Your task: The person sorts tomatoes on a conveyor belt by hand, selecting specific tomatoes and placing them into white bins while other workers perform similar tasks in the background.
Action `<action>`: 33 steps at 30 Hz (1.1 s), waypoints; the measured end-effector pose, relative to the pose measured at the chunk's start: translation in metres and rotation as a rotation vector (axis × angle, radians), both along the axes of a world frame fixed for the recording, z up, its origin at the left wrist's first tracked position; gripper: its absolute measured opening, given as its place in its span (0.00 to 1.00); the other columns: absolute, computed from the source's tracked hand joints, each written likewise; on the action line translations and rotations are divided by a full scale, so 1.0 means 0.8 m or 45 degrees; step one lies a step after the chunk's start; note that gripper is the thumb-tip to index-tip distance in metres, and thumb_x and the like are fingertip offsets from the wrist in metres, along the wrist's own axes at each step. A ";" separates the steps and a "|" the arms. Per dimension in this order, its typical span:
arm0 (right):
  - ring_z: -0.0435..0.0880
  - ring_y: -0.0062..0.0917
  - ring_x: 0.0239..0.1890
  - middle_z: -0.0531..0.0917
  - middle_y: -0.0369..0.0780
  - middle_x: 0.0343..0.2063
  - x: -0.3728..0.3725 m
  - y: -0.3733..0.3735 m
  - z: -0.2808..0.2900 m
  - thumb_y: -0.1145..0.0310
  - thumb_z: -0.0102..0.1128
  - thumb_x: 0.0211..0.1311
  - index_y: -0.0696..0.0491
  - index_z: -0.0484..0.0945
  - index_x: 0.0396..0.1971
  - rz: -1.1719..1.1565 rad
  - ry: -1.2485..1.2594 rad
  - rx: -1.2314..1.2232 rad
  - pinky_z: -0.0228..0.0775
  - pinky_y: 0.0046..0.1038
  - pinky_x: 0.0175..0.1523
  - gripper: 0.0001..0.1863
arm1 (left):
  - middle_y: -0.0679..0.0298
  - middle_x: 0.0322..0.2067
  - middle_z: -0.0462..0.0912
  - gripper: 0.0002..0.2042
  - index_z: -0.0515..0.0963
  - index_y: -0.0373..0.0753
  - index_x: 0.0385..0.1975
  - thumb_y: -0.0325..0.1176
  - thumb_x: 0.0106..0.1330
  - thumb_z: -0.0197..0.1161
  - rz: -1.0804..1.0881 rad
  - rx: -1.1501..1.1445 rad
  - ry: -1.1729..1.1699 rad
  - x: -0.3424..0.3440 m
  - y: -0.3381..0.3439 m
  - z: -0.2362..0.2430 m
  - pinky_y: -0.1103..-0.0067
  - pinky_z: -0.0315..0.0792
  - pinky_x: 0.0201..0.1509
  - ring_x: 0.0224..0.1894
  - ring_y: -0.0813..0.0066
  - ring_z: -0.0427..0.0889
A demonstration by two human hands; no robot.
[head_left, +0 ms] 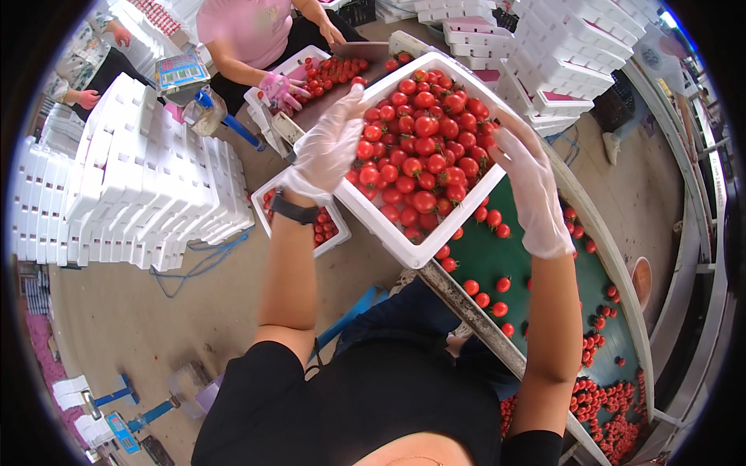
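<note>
A white foam box (378,227) heaped with red cherry tomatoes (425,147) is in front of me, over the end of a green conveyor belt (483,260). My left hand (330,151), in a thin clear glove, lies across the box's left rim. Its fingers stretch toward the far side beside the tomatoes. Along the right rim is my right hand (531,186), also gloved, its fingers extended and slightly bent inward, tips by the heap's edge. No tomato shows clearly in either hand. Loose tomatoes (503,284) lie scattered on the belt.
Tall stacks of white foam boxes (148,186) stand at left and far right (579,46). A smaller box of tomatoes (325,227) sits below my left wrist. Across from me, a co-worker's pink-gloved hand (284,92) touches tomatoes. A blue scale (180,74) is at upper left.
</note>
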State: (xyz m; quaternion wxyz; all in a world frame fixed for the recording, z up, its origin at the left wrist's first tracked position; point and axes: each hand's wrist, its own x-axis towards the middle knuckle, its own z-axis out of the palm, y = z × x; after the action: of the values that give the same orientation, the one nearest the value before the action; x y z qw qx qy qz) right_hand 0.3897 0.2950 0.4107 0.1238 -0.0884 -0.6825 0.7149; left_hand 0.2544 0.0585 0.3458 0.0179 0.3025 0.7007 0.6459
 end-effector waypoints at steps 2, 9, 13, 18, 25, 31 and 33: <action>0.66 0.23 0.59 0.70 0.37 0.55 0.020 0.003 -0.003 0.63 0.45 0.66 0.54 0.69 0.55 -0.109 0.008 0.179 0.58 0.30 0.62 0.20 | 0.62 0.51 0.73 0.16 0.71 0.37 0.52 0.22 0.65 0.52 -0.040 -0.373 -0.008 -0.006 -0.025 0.003 0.79 0.63 0.61 0.54 0.74 0.71; 0.71 0.19 0.53 0.76 0.34 0.49 0.084 0.011 -0.032 0.69 0.49 0.65 0.53 0.73 0.51 -0.330 -0.155 0.133 0.61 0.24 0.59 0.15 | 0.62 0.38 0.75 0.16 0.76 0.41 0.45 0.25 0.56 0.63 -0.264 -0.870 0.284 -0.018 -0.020 0.006 0.78 0.68 0.52 0.44 0.67 0.74; 0.72 0.17 0.51 0.76 0.33 0.48 0.121 0.005 -0.041 0.71 0.48 0.66 0.54 0.74 0.50 -0.348 -0.138 0.139 0.63 0.23 0.57 0.14 | 0.60 0.37 0.74 0.14 0.76 0.41 0.42 0.25 0.55 0.65 -0.269 -0.818 0.613 -0.035 -0.028 0.006 0.78 0.70 0.47 0.40 0.68 0.76; 0.72 0.17 0.50 0.76 0.34 0.47 0.154 -0.003 -0.039 0.73 0.47 0.65 0.55 0.74 0.49 -0.405 -0.090 0.106 0.64 0.23 0.56 0.14 | 0.67 0.41 0.75 0.12 0.75 0.37 0.43 0.25 0.59 0.61 -0.331 -0.025 -0.284 0.013 -0.017 0.022 0.83 0.69 0.41 0.35 0.82 0.73; 0.73 0.18 0.50 0.75 0.35 0.48 0.178 -0.022 -0.030 0.77 0.50 0.63 0.54 0.73 0.50 -0.352 0.023 -0.033 0.63 0.23 0.56 0.15 | 0.62 0.45 0.74 0.11 0.72 0.37 0.45 0.33 0.66 0.54 -0.807 0.808 -1.285 0.077 0.030 0.032 0.81 0.73 0.45 0.46 0.69 0.75; 0.73 0.31 0.51 0.73 0.44 0.51 0.217 -0.038 0.005 0.77 0.67 0.45 0.55 0.64 0.59 -0.450 0.260 0.654 0.67 0.30 0.54 0.37 | 0.64 0.39 0.74 0.14 0.71 0.39 0.41 0.40 0.61 0.61 -1.056 0.244 -1.258 0.199 0.104 0.057 0.79 0.70 0.47 0.44 0.72 0.75; 0.78 0.38 0.40 0.80 0.43 0.39 0.238 -0.022 0.027 0.76 0.63 0.47 0.55 0.73 0.46 -0.274 0.396 0.769 0.70 0.33 0.46 0.22 | 0.61 0.38 0.75 0.17 0.71 0.36 0.42 0.41 0.61 0.60 -1.321 0.180 -1.052 0.250 0.144 0.081 0.77 0.67 0.50 0.45 0.70 0.74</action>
State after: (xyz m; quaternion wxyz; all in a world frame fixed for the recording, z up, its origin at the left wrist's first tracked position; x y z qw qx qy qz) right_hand 0.5797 0.2771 0.4321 0.3213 -0.0092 -0.8229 0.4686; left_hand 0.4547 0.1739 0.4103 0.5735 0.3283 0.3559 0.6608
